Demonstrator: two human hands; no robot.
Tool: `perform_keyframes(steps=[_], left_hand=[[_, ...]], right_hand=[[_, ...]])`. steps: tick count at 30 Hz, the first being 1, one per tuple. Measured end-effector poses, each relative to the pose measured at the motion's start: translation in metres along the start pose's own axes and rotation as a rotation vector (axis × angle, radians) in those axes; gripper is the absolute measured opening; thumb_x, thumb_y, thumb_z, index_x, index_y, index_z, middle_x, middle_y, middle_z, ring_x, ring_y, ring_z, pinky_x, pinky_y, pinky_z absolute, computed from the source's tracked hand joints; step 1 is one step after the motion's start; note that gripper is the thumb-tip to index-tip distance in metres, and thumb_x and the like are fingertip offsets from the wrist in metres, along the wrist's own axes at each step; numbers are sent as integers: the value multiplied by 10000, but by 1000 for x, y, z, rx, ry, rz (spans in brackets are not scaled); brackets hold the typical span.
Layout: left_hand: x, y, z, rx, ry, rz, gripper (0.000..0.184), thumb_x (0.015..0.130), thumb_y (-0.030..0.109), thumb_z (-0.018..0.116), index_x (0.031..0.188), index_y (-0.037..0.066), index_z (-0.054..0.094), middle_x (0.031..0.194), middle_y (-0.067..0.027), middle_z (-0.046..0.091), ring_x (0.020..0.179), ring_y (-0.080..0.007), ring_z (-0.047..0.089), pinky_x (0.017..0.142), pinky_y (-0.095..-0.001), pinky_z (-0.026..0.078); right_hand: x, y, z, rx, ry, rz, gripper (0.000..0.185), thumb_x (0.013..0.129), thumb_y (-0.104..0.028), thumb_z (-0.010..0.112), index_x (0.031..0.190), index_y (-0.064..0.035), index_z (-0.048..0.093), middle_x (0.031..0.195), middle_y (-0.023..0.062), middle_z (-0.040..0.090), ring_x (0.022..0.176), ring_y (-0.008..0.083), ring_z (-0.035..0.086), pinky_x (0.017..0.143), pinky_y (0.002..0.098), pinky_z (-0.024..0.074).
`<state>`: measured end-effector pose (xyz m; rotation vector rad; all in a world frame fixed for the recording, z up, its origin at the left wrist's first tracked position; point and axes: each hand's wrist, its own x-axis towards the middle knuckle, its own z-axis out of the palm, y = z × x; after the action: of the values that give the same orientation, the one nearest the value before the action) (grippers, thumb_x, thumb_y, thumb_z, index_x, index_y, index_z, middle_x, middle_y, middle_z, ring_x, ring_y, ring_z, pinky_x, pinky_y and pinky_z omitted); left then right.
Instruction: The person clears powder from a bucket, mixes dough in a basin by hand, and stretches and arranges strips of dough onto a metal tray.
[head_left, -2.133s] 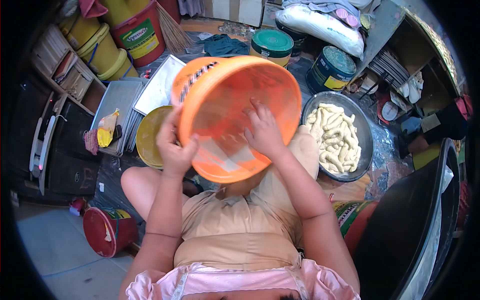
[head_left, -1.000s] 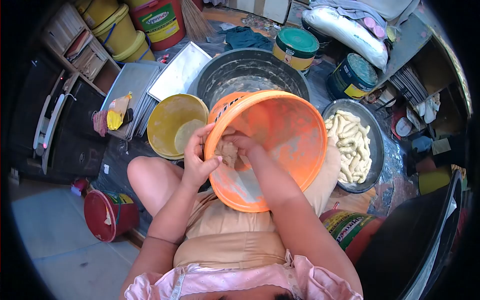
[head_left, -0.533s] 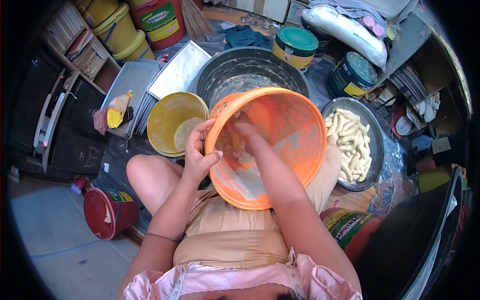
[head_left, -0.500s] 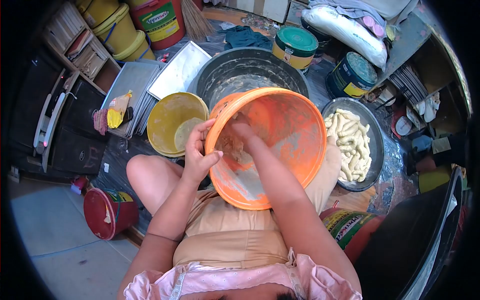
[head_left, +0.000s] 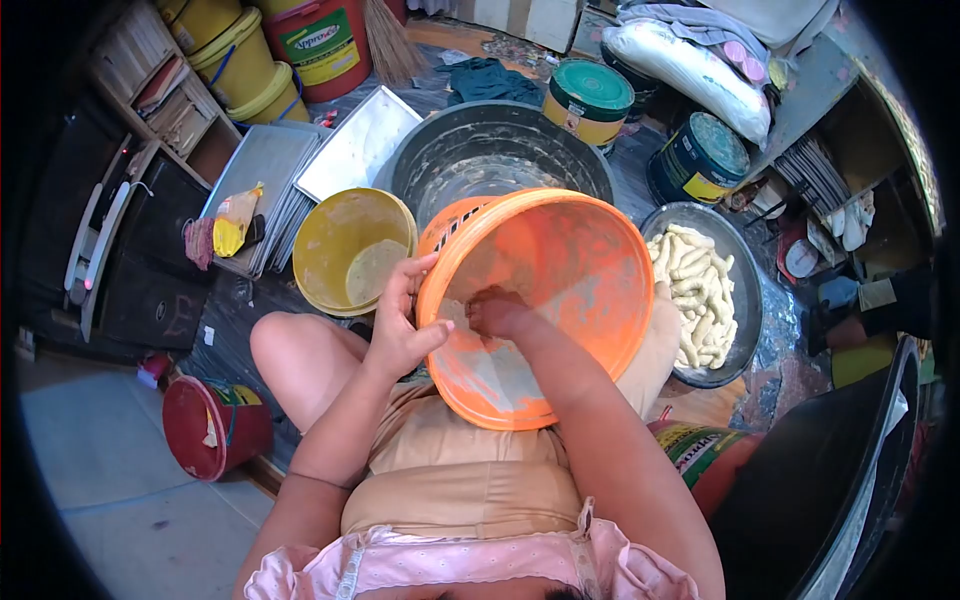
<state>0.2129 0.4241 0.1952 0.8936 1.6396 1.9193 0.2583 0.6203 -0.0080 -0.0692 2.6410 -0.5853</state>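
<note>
Head view: just brought the right hand (head_left: 497,312) lower inside the orange bucket (head_left: 590,290), tilted over the lap (head_left: 465,445), so perhaps working another stretch of smeared wall. Curling the fingers, though cannot tell around what; clasping the rim with the left hand (head_left: 402,328).

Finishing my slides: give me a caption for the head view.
Left hand holds a tilted orange bucket by its rim, right hand inside it.
</note>
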Motion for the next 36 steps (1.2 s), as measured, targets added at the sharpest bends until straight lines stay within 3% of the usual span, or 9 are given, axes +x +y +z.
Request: perform_keyframes(steps=[4,7,11,13,16,19,25,34,36], left_hand=[[1,-2,1,7,3,8,732,666,88,680,1329,20,377,1219,-106,512,1131,-190,490,980,-329,384],[1,-3,1,31,-16,-9,736,668,90,682,1333,26,373,1219,-99,507,1132,-188,490,983,-328,381],[3,1,5,35,-10,17,736,670,103,687,1331,28,373,1208,-88,508,1129,-181,486,974,-321,380],[4,3,5,39,-10,-4,734,671,112,690,1329,30,374,1201,-85,510,1127,-177,483,969,-317,379],[3,3,6,43,-1,-13,731,673,119,689,1328,34,376,1189,-80,512,1116,-172,485,962,-313,379],[2,4,7,38,9,5,728,677,119,687,1329,35,375,1191,-81,512,1109,-174,489,967,-313,375],[1,3,8,46,4,17,717,692,117,689,1328,23,371,1209,-97,511,1128,-184,490,980,-320,370],[0,1,5,73,-3,20,703,693,63,661,1329,22,364,1197,-98,517,1112,-178,497,968,-314,379],[0,1,6,56,5,18,703,691,57,655,1331,27,363,1189,-94,520,1101,-172,501,957,-311,387]], right_hand=[[-15,-6,-41,231,-284,216,324,764,-279,576,1055,-171,670,1073,90,657,1024,260,605,872,369,468],[-15,26,-22,507,115,268,274,819,-222,601,1057,-98,655,1046,122,669,975,243,625,827,362,489],[4,49,-23,817,537,380,270,898,-272,556,1051,-70,650,1006,144,671,957,244,623,872,354,462],[-11,27,-61,967,625,484,321,934,-295,512,1089,-36,623,1026,156,663,960,249,619,902,350,451],[-27,15,-88,1538,683,636,327,951,-252,476,1119,2,595,1016,155,653,959,243,623,859,343,485],[-24,47,-73,2050,413,372,287,946,-194,469,1118,2,589,1016,141,638,973,223,623,800,335,526],[-32,42,-83,1753,404,293,260,905,21,428,1117,-9,575,1013,143,648,908,252,642,782,360,563],[-42,31,-102,1698,258,321,382,857,72,495,1233,6,521,1109,131,620,1058,262,599,858,363,542],[-36,36,-93,1710,259,207,370,857,72,495,1222,19,526,1111,138,618,1069,266,594,897,372,526]])
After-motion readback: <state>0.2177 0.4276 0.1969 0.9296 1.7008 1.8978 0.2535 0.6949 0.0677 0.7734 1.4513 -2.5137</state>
